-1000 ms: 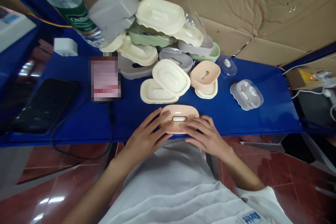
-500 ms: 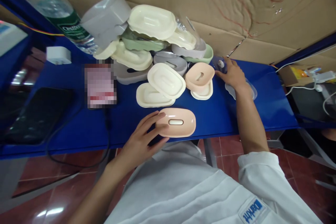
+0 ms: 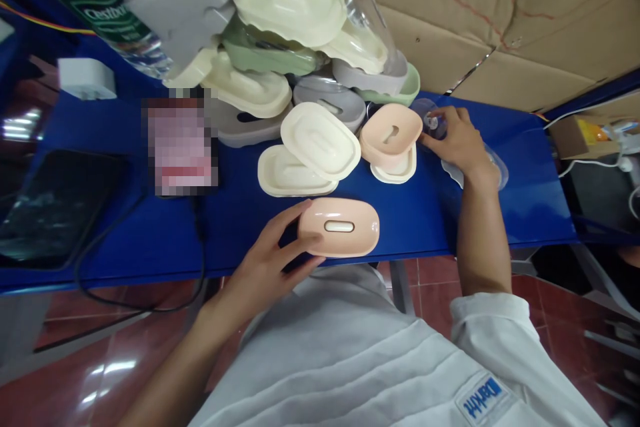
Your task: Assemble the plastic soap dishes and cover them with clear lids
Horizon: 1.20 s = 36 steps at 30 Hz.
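My left hand point(image 3: 277, 250) holds the left end of a peach soap dish point(image 3: 364, 230), fingers spread around its rim. The dish has a white oval insert in its middle and lies near the table's front edge. My right hand point(image 3: 463, 143) is at the back right, thumb and forefinger apart beside a clear plastic piece point(image 3: 424, 110) with something small and whitish in it; its other fingers are partly hidden. Under that wrist lies a clear, wavy-edged plastic piece point(image 3: 500, 170). Between my hands, another peach dish point(image 3: 393, 127) rests on a cream tray point(image 3: 395, 172).
Two cream oval trays point(image 3: 320, 140) overlap in front of a pile of cream, green and grey dishes point(image 3: 290, 0). To the left are a water bottle point(image 3: 107, 13), a white adapter point(image 3: 87, 78), a blurred-out pink item point(image 3: 180, 137), a dark phone-like slab point(image 3: 55, 207) and a black cable point(image 3: 203, 227).
The view has shifted and moved closer to the pile. My left fingers have settled closer around the peach soap dish's end. My right hand stays by the clear plastic, its fingers slightly more curled.
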{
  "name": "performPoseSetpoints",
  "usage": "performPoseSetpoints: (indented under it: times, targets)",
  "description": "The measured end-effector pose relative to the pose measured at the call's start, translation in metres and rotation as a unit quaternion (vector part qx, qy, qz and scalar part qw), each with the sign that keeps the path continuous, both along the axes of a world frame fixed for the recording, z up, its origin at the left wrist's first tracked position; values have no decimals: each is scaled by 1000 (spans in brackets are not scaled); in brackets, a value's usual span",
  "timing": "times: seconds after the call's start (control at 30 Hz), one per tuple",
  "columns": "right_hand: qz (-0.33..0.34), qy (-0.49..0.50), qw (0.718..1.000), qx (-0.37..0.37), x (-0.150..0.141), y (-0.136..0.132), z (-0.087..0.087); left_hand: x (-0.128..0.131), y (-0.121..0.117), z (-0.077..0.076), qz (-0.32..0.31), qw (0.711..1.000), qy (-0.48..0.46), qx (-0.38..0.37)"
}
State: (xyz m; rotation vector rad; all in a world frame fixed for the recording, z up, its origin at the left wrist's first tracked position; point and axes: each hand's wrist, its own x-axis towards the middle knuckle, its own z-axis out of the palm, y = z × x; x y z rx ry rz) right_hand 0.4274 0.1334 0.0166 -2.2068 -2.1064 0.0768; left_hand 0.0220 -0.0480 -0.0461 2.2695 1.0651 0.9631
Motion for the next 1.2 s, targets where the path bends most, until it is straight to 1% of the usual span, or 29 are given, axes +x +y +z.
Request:
performPoseSetpoints:
  times: [0.07,0.1,0.17,0.2,0.23,0.27,0.3,0.33,0.37,0.4,0.43,0.47,0.5,0.53,0.57,0.63,0.73,0.83,0.93,1.03,1.1,1.2]
  targets:
    - [-10,-16,1000,19,-1,-3,5,0,0,0,0,1000,-3,-5]
    - [-18,-31,998,44,2,-7,10,0,-1,0,0,1000,-5,-10]
    - [-27,-61,989,132,9,-23,24,0,-1,-1,4,1000,-7,-20]
    - [-17,-64,979,192,13,-35,30,-1,-1,-1,6,1000,-8,-24]
    - [7,-55,968,246,15,-50,36,-1,-1,-1,9,1000,-11,-27]
    - [44,-33,956,287,14,-66,39,-1,-1,0,13,999,-14,-32]
    - [89,-3,946,312,10,-84,40,-1,-1,0,17,999,-19,-40]
    - [133,31,942,307,1,-102,38,-1,-1,1,21,998,-25,-51]
    - [177,59,941,284,-11,-120,34,-1,0,2,26,997,-31,-66]
    - [229,88,935,254,-25,-135,26,0,0,2,32,995,-36,-84]
    - [297,110,925,209,-42,-148,18,0,0,2,38,993,-41,-105]
    - [352,129,913,162,-58,-157,8,0,0,2,42,990,-46,-125]
    - [393,145,898,131,-73,-164,-2,0,0,1,46,987,-53,-144]
    - [423,158,886,106,-86,-167,-12,-1,-1,-1,50,984,-60,-159]
    - [439,169,878,93,-96,-167,-20,-1,-1,-3,51,982,-70,-170]
    - [450,188,869,84,-107,-163,-32,-3,-3,-8,53,978,-91,-179]
    - [455,199,865,71,-111,-156,-39,-6,-3,-13,56,976,-101,-183]
    - [455,190,867,72,-111,-155,-38,-7,1,-10,48,977,-88,-186]
    - [449,184,871,78,-113,-157,-35,-8,5,-6,35,981,-79,-176]
    - [448,167,875,82,-116,-160,-31,-8,5,-5,32,981,-70,-179]
    - [451,156,875,88,-116,-162,-32,-8,4,-6,31,981,-60,-183]
    - [449,158,873,103,-116,-165,-38,-7,3,-5,30,984,-48,-170]
